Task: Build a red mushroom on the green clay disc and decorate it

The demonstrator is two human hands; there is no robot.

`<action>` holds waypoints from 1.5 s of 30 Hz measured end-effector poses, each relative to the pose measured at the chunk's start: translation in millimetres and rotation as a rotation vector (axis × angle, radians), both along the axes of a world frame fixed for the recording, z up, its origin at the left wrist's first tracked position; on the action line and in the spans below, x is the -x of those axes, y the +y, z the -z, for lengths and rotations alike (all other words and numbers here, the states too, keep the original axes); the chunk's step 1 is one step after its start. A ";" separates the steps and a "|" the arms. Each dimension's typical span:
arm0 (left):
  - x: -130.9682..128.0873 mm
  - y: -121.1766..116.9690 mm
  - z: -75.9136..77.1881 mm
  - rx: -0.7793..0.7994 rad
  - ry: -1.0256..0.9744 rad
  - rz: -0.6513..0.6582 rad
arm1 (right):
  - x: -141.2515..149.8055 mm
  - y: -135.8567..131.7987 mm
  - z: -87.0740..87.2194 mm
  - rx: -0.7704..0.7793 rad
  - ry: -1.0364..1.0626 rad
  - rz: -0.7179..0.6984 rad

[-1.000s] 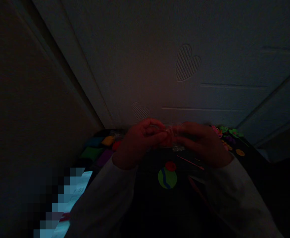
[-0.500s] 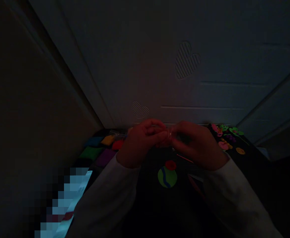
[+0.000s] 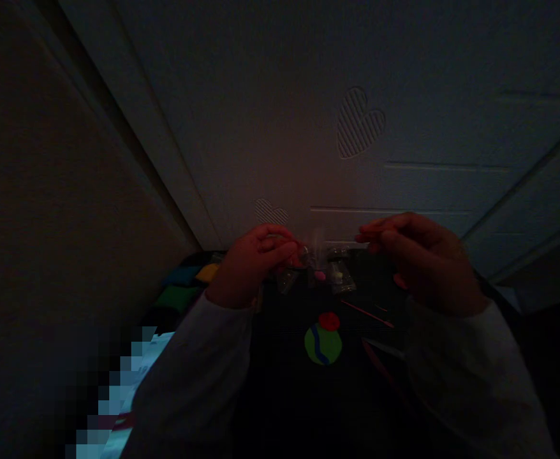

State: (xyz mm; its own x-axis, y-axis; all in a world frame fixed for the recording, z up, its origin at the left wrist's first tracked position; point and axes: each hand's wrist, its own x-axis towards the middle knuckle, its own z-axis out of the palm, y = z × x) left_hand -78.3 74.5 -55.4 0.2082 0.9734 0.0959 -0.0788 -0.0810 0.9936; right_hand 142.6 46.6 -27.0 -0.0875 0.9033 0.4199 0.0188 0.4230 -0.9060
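In dim light, my left hand (image 3: pixel 251 264) is closed on a small clear plastic bag (image 3: pixel 295 257) with a reddish look. Off to the right, my right hand (image 3: pixel 421 264) is held up with thumb and fingers pinched together; whatever is between them is too dark to make out. Below and between the hands lies a flat green disc (image 3: pixel 328 347) crossed by a wavy blue strip (image 3: pixel 317 341). A smaller red round piece (image 3: pixel 329 320) touches its top edge. A thin pink stick tool (image 3: pixel 367 313) lies to the right of these pieces.
Several clear bags (image 3: pixel 341 278) stand along the back by the pale panel (image 3: pixel 280 127) with embossed hearts. Blue (image 3: pixel 180 275), yellow (image 3: pixel 208 273) and green (image 3: pixel 176 296) packs sit at left. A bladed tool with a red handle (image 3: pixel 379 360) lies near my right sleeve.
My hands were together and have come apart. The right hand moved right and up, the left slightly left. Clear bags at the back now show between them.
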 end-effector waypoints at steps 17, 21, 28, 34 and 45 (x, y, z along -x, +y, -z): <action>-23.3 -17.9 -10.5 -0.131 0.030 0.032 | 17.3 14.2 17.2 0.122 -0.192 -0.083; -25.3 -19.8 -10.7 -0.148 -0.007 0.048 | 20.9 13.3 18.2 0.129 -0.104 -0.075; -23.5 -21.0 -15.0 -0.098 -0.001 0.093 | 19.7 15.2 23.2 0.135 0.071 -0.081; -22.9 -23.2 -16.0 -0.093 0.051 0.100 | 23.7 15.5 23.1 0.095 0.075 -0.005; -26.0 -32.7 -19.7 -0.275 0.283 0.001 | 23.3 12.5 21.9 0.163 0.219 -0.084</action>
